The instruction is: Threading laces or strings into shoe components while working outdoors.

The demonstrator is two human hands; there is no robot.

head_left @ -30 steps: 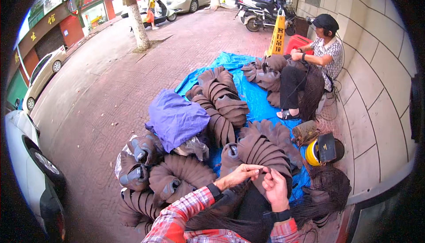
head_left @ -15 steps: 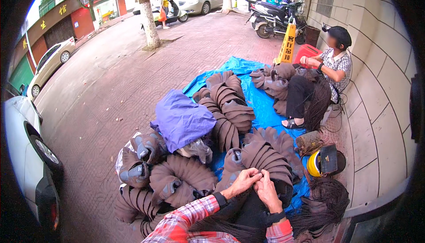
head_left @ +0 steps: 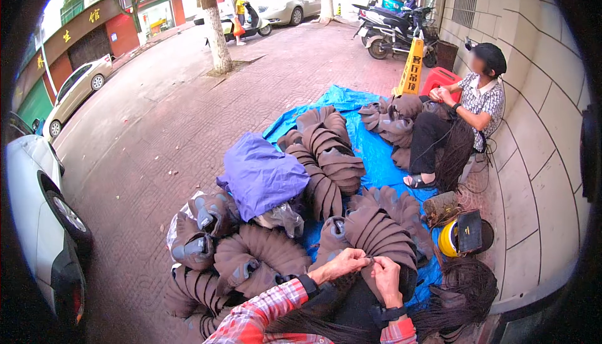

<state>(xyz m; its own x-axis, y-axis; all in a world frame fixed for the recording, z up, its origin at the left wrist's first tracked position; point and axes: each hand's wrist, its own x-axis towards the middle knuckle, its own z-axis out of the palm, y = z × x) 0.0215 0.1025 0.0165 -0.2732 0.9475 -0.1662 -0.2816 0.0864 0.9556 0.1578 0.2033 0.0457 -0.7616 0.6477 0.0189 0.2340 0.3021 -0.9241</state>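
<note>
My left hand [head_left: 345, 265] and my right hand [head_left: 387, 277] are close together in front of me, fingertips pinched. Between them is a small dark bit, too small to name. Just beyond and beneath lies a fanned stack of brown, shoe-upper-like pieces [head_left: 379, 232], nested one in another. Dark cloth [head_left: 360, 309] lies below my hands, with thin dark cords [head_left: 298, 324] beside it. A big tangle of similar cords [head_left: 467, 287] rests to the right of my right hand.
More brown stacks [head_left: 260, 250] lie left and ahead, some on a blue tarp [head_left: 370, 143]. A purple cloth [head_left: 263, 175] covers part of them. A yellow bucket [head_left: 447, 239] stands at right by the wall [head_left: 533, 156]. A seated co-worker [head_left: 480, 103] handles similar pieces.
My fingertips have drawn slightly apart, the right hand shifting a little right and down, and a small dark bit shows between them. The whole view has shifted slightly.
</note>
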